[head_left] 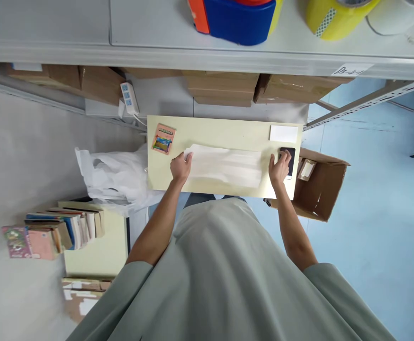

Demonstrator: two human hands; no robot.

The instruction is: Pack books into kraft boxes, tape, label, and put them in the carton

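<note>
A long, thin white sheet [224, 166] lies slightly creased across the pale yellow board [228, 130] in front of me. I cannot tell whether it is paper or a flat plastic bag. My left hand [181, 166] pinches its upper left corner between thumb and fingers. At the board's right side, my right hand [280, 168] is over a dark phone [291, 161], thumb and fingers apart; the hand covers part of the phone. Beyond my left hand lies a small orange booklet [163, 138] with a colourful picture. A white card [283, 133] rests near the upper right corner.
White plastic bags [118, 175] are heaped left of the board. Books [65, 229] lie at lower left. An open cardboard box [320, 189] stands to the right. Ahead, a grey shelf [150, 28] carries tape rolls [331, 21]; a power strip [129, 98] sits below, by cardboard boxes [221, 87].
</note>
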